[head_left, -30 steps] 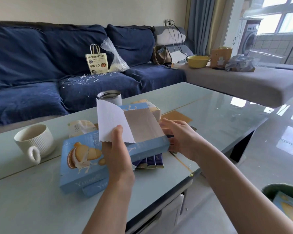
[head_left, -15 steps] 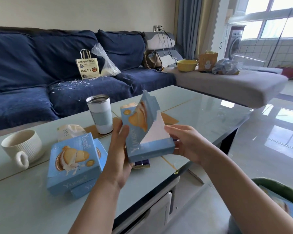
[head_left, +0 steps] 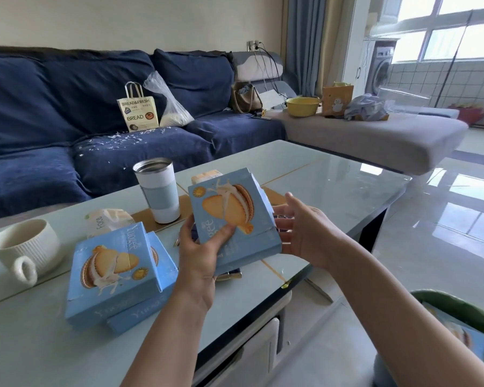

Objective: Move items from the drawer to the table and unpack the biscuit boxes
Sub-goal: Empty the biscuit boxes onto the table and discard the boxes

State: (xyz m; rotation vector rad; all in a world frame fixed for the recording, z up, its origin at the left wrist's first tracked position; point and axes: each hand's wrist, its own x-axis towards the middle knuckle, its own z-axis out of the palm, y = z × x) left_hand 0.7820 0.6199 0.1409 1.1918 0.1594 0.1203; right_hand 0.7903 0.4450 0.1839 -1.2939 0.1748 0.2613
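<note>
Since a moment ago the held biscuit box (head_left: pixel 229 219) has turned so that its printed front, with the sandwich-biscuit picture, faces the camera, and its torn flap no longer stands up in front; the right hand (head_left: pixel 305 230) has let go of that flap and now sits just beside the box's right edge. That hand's fingers are spread and fairly straight, pointing toward the box; whether the fingertips touch the cardboard I cannot tell. The left hand (head_left: pixel 204 247) grips the box from its lower left, thumb pressed across the front near the lettering and the other fingers curled behind; the box is tilted and held above the near edge of the glass-topped coffee table (head_left: pixel 333 180). Under it, dark wrapped biscuit packets (head_left: pixel 231 275) lie on the glass, only their ends showing. To the left, two more blue biscuit boxes (head_left: pixel 115 272) rest on the table, one lying on top of the other; behind them is a pack of face tissues (head_left: pixel 106 219), and further left a ribbed white mug (head_left: pixel 24 247). A white and pale-blue tumbler (head_left: pixel 158 191) stands upright behind the held box; a green-rimmed bin (head_left: pixel 458 308) shows at the lower right with a blue box inside.
</note>
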